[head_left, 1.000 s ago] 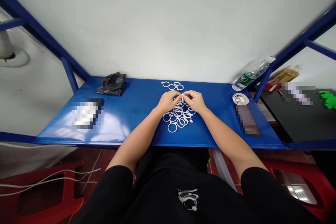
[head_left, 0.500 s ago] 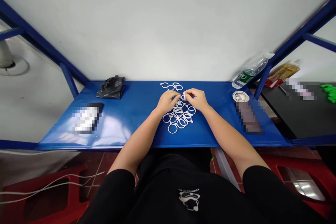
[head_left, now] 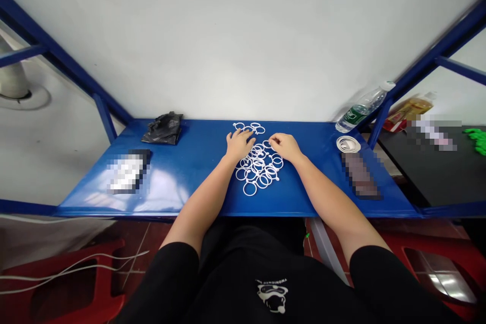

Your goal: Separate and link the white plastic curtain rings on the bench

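Note:
A loose pile of thin white rings (head_left: 258, 166), each with a small knob-like tab, lies on the blue table (head_left: 197, 167). Over the pile's far left edge, my left hand (head_left: 239, 145) is open, fingers spread, its fingertips close to a smaller group of white rings (head_left: 248, 128) near the wall. At the pile's far right, my right hand (head_left: 285, 146) pinches a white ring (head_left: 266, 145) between thumb and forefinger. Its fingertips partly cover the ring's tab.
A crumpled black plastic bag (head_left: 164, 128) and a blurred-out flat item (head_left: 131, 172) lie on the left. On the right are a water bottle (head_left: 360, 111) leaning by the frame, a coiled white strap (head_left: 348, 145) and a dark blurred item (head_left: 360, 176). Blue posts flank the table.
My left hand has opened and moved slightly away from my right hand, toward the far group of rings. My right hand stays nearly in place, still pinching.

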A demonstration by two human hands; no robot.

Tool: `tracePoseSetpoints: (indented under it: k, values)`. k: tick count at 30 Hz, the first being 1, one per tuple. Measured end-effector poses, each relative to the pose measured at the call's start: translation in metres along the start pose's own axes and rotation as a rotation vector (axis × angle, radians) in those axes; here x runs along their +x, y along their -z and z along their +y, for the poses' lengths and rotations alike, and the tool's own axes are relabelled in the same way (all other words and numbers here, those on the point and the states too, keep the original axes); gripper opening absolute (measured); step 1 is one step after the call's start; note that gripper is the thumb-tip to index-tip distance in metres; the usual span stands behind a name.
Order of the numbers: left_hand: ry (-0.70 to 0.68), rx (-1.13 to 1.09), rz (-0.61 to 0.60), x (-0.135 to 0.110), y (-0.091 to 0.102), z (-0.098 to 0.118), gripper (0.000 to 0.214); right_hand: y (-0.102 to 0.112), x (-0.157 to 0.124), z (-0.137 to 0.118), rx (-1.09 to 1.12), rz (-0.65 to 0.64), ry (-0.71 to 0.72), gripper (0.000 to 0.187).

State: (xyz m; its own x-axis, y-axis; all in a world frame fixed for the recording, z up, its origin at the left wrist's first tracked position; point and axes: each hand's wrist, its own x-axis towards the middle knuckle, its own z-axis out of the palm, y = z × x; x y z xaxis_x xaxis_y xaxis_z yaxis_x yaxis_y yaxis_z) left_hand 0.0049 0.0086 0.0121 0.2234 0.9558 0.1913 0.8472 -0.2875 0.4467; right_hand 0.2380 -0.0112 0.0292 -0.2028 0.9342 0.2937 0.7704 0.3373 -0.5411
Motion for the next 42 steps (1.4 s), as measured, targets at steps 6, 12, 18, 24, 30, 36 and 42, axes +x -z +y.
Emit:
tracePoseSetpoints:
  k: [6,12,18,24,30,36,42]
  values:
    - [0.001,0.057,0.068,-0.011,0.008,-0.004,0.03,-0.004,0.001,0.009,0.061,0.014,-0.022,0.016]
    - [-0.072,-0.065,0.195,-0.009,0.004,-0.015,0.019,-0.006,0.0,0.007,0.128,0.044,0.021,0.015]
    - [-0.373,-0.407,0.385,-0.009,0.005,0.0,0.025,-0.007,-0.007,-0.005,0.197,0.205,0.124,0.018]
    - [-0.552,-0.523,0.359,-0.019,0.009,0.019,0.024,-0.004,-0.011,-0.016,0.238,0.221,0.242,0.03]
    - [-0.508,-0.53,0.409,-0.019,0.008,0.02,0.018,-0.005,-0.011,-0.017,0.187,0.191,0.334,0.027]
    - [-0.482,-0.396,0.446,-0.021,0.01,0.019,0.02,-0.007,-0.012,-0.02,0.161,0.266,0.316,0.027]
    - [-0.464,-0.37,0.353,-0.02,0.008,0.02,0.02,-0.009,-0.014,-0.024,0.045,0.271,0.237,0.022]
